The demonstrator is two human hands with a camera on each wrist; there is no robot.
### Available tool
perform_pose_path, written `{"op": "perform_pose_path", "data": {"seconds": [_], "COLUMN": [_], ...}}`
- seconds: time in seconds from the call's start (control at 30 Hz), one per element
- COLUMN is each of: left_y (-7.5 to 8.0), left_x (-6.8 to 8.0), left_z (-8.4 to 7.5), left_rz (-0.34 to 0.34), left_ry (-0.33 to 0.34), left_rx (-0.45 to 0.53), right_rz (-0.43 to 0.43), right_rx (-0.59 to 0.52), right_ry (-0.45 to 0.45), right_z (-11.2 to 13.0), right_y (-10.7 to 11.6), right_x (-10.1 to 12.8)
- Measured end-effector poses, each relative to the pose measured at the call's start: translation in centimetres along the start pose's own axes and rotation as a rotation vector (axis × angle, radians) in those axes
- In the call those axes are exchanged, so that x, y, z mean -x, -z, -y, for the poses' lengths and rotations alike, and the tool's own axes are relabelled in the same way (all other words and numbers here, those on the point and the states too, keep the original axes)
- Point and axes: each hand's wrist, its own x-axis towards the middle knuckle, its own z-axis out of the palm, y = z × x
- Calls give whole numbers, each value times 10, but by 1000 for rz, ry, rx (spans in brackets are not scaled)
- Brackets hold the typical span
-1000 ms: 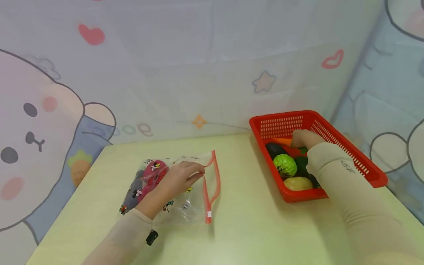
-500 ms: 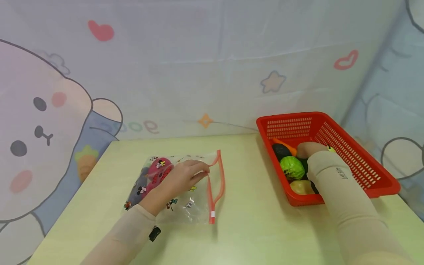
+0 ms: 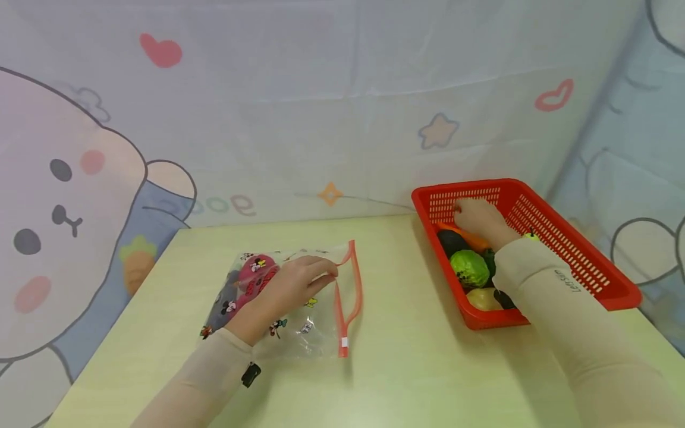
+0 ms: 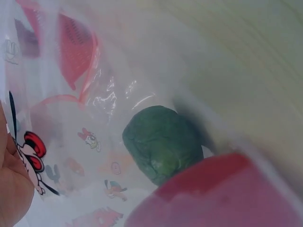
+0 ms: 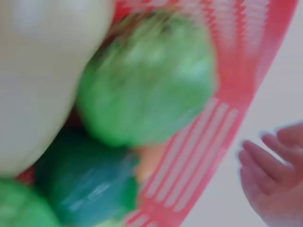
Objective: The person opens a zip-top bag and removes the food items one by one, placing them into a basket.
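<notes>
Left hand (image 3: 291, 285) lay on the bag (image 3: 299, 333), a clear zip bag printed with cartoon figures, flat on the pale green table (image 3: 407, 368). Fingertips pinched the upper film near the bag's mouth, just beside the red zip strip (image 3: 348, 297). The mouth stood slightly open, facing the basket (image 3: 588, 267). Inside the bag: a pink item (image 3: 255, 274) and a dark green lump (image 4: 161, 144), the latter clear only in the left wrist view, pressed against the film beside a red-pink mass (image 4: 227, 194). The left forearm covered the bag's near corner.

Right hand (image 3: 478, 217) was inside the red mesh basket at the table's right side, well apart from the bag. Fingers looked extended toward the far end of the basket, above the carrot (image 3: 471, 238). Whether they touched it could not be told. The right wrist view was blurred; it showed the fingers (image 5: 270, 165) loosely spread, holding nothing.

Basket contents, far to near: carrot, a dark avocado-like piece (image 3: 452, 241), a light green cabbage (image 3: 470, 268), a yellowish potato (image 3: 484, 299). Further dark green pieces sat partly hidden under the right sleeve (image 3: 562, 297), which crossed the basket's near rim and blocked its middle.

Behind the table hung a pale sheet (image 3: 321, 119) with a cartoon rabbit, hearts and a star.
</notes>
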Motion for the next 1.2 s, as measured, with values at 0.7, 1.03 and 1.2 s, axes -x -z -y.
{"op": "perform_pose_path", "data": {"seconds": [0.7,1.03,1.2], "left_y": [7,5,3], "left_x": [1,-2,-3], "left_z": [2,0,-3], "left_rz": [-26,-82,-91], "left_ry": [30,-7,2], "left_rx": [12,24,14], "right_rz": [-22,38,-27], "right_rx": [-79,241,78], "right_ry": [477,767,738], "right_z": [142,171,171], "right_y": [-32,-108,-162], "right_x": [38,30,-7]}}
